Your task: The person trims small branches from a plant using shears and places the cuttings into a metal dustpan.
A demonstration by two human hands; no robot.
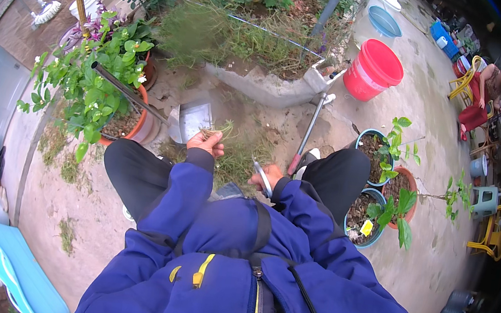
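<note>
My left hand (206, 143) pinches a small tuft of cut green stems (221, 130) between thumb and fingers. In my right hand (268, 177) is a small hand tool with a pale curved part (263, 178), perhaps scissors or shears; its kind cannot be told. Between my knees, a pile of pulled weeds (243, 160) lies on the concrete below both hands. Just beyond my left hand rests a metal dustpan (195, 118), its long tubular handle (129, 92) slanting up to the left.
Potted jasmine-like plants (99, 86) crowd the left; several smaller pots (363, 203) stand by my right knee. A long-handled tool with a red grip (295, 162) leans against the concrete bed edge (259, 85). Beyond are a red bucket (373, 70) and a seated person (481, 95).
</note>
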